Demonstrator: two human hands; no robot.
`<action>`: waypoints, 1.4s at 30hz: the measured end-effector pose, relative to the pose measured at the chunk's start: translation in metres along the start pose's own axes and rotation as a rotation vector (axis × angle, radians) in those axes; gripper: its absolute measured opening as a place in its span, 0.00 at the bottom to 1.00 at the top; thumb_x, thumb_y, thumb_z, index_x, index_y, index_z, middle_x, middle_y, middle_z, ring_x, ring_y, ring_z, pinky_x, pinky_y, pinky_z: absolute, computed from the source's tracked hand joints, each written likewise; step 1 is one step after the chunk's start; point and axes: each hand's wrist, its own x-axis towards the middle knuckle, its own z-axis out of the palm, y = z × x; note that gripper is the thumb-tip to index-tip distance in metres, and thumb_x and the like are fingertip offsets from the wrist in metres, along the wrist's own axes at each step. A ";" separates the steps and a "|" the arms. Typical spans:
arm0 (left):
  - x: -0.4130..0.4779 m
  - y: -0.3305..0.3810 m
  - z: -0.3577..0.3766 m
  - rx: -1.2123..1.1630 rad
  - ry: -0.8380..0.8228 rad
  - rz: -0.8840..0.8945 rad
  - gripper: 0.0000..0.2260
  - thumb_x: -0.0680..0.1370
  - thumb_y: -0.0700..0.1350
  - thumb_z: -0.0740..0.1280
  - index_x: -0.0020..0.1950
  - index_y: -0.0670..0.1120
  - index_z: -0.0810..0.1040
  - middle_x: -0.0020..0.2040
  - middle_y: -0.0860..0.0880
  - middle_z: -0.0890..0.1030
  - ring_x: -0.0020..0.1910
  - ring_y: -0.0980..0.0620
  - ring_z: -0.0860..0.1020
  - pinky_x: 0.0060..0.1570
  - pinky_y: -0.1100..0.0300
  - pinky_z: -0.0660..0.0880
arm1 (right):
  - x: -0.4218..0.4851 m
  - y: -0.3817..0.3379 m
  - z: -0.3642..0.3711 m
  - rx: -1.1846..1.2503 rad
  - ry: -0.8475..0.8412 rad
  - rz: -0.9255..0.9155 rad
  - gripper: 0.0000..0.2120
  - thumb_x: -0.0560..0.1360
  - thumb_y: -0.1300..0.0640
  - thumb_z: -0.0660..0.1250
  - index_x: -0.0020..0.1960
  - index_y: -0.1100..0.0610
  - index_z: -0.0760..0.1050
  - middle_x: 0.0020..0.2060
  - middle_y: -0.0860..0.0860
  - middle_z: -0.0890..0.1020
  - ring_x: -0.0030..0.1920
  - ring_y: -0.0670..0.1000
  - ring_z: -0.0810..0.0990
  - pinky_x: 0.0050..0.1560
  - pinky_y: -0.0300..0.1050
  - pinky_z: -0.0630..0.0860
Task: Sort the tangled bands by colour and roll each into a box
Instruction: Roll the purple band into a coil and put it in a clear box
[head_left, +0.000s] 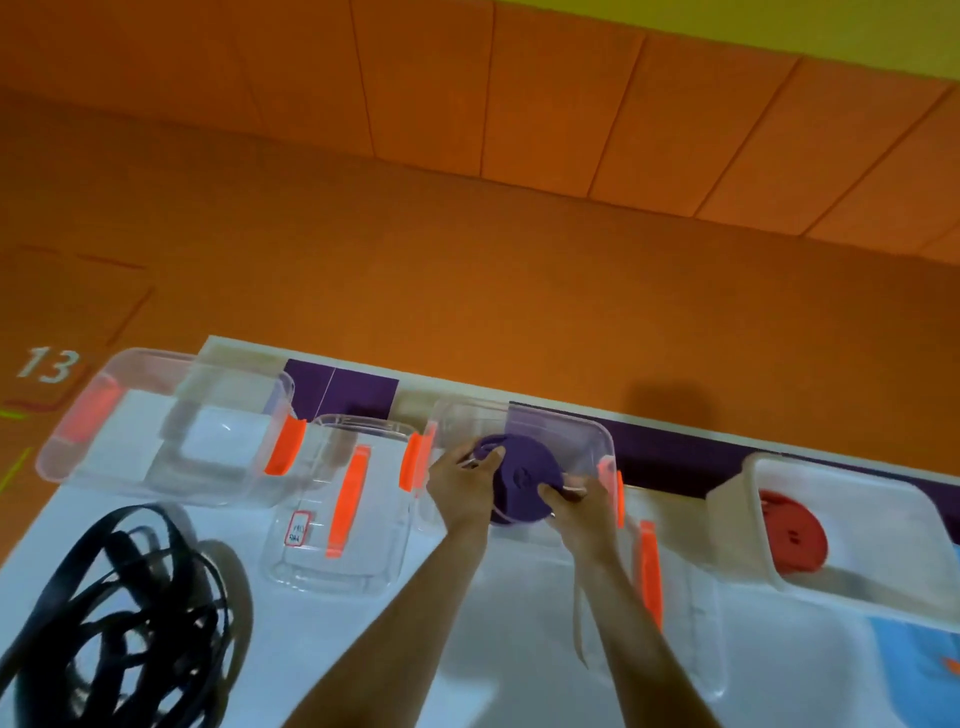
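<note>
A rolled purple band (522, 475) sits inside a clear box (597, 436) with orange clips at the table's middle back. My left hand (462, 486) grips the roll's left edge and my right hand (579, 512) grips its lower right edge. A rolled red band (792, 535) lies in a white box (883, 499) at the right. A loose tangle of black band (130, 603) lies on the white table at the lower left.
Another clear box (171, 415) stands at the back left. Two clear lids with orange handles lie flat: one lid (337, 519) left of my arms, the other lid (675, 597) under my right forearm. The table's far edge borders an orange floor.
</note>
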 end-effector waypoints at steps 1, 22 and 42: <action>0.007 -0.004 0.006 0.068 -0.013 0.019 0.09 0.76 0.42 0.79 0.55 0.43 0.88 0.49 0.46 0.88 0.49 0.46 0.85 0.48 0.65 0.78 | 0.008 0.006 0.002 -0.087 -0.024 0.028 0.06 0.76 0.69 0.73 0.45 0.58 0.83 0.41 0.60 0.86 0.47 0.66 0.86 0.49 0.60 0.82; 0.077 -0.040 0.035 0.504 -0.175 0.022 0.13 0.77 0.50 0.78 0.56 0.43 0.86 0.53 0.45 0.87 0.56 0.45 0.83 0.61 0.55 0.77 | 0.070 0.045 0.029 -0.487 -0.302 0.314 0.16 0.75 0.61 0.74 0.58 0.66 0.75 0.44 0.60 0.86 0.41 0.56 0.88 0.39 0.42 0.85; 0.015 -0.005 -0.025 0.824 -0.367 0.503 0.13 0.83 0.41 0.65 0.68 0.45 0.75 0.63 0.44 0.82 0.60 0.45 0.82 0.56 0.55 0.81 | -0.027 -0.014 -0.010 -0.860 -0.103 -0.228 0.12 0.83 0.52 0.65 0.65 0.52 0.76 0.58 0.52 0.84 0.58 0.56 0.83 0.56 0.50 0.80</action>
